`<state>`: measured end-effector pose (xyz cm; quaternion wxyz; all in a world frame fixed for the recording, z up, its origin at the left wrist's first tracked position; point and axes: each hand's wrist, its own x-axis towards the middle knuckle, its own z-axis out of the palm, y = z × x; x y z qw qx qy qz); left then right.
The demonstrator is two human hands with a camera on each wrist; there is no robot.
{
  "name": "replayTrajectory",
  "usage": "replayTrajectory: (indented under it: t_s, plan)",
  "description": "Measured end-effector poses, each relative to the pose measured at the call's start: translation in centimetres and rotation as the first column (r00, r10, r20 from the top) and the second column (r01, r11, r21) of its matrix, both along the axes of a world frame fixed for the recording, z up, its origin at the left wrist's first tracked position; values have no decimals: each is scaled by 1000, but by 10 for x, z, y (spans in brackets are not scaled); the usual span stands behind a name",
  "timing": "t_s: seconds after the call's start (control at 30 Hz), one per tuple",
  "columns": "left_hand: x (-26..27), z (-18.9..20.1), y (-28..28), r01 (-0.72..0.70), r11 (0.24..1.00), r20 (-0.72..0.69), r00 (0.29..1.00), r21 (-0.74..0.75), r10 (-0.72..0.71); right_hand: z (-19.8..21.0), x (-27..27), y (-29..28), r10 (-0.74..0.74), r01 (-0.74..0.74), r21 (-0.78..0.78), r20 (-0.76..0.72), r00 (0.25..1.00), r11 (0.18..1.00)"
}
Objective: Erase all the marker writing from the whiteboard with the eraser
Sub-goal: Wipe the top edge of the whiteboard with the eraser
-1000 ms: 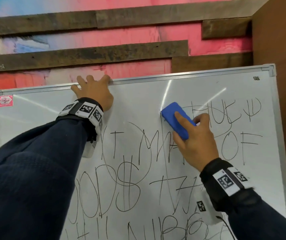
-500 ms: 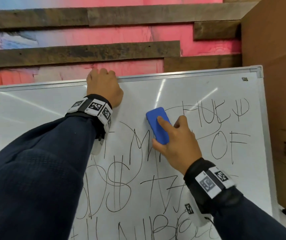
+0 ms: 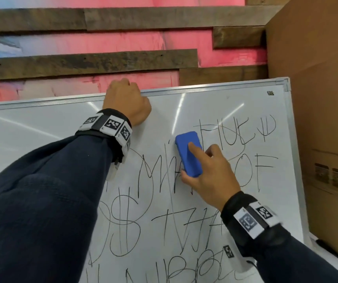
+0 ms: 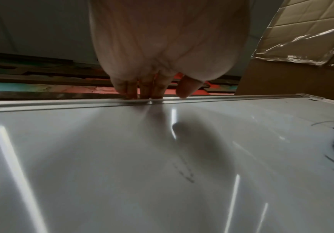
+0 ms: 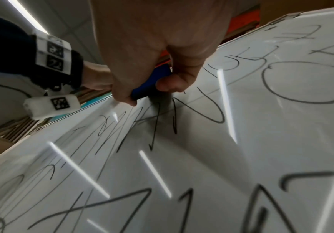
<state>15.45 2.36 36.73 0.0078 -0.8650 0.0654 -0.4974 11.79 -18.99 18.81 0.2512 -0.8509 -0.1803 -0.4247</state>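
Head view: right hand (image 3: 209, 172) gripping blue eraser (image 3: 188, 153) against scribbled whiteboard (image 3: 215, 111), left hand (image 3: 126, 103) curled over its top edge.

The eraser (image 3: 189, 153) is solid blue against the white whiteboard (image 3: 215, 103), which bears black marker writing (image 3: 264, 166). Both sleeves (image 3: 41, 190) are dark navy, and the wristbands (image 3: 107, 125) are black with white, black-patterned square tags.
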Motion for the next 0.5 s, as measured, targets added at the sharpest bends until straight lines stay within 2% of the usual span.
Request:
replayTrajectory:
  t_s: [0.1,0.2,0.27,0.33,0.43,0.5]
  plan:
    - [7,-3,-5,61,997,-16,998,-54,-62,3,5,-12,-11,10,20,20,1000,1000]
    - [11,-13,-8,-36,998,-7,999,57,36,29,13,-27,-54,46,140,55,997,989]
    - [11,-13,-17,-55,998,14,998,16,54,36,15,-34,-66,54,169,67,996,984]
    - [13,-8,-32,-37,999,35,999,-39,38,25,11,-36,-54,43,149,66,996,988]
    - [19,-3,-46,39,998,45,998,-43,-37,-2,7,-42,-49,44,87,56,997,995]
    - [22,-5,-49,67,997,40,997,-47,-66,-3,9,-52,-65,60,102,45,997,993]
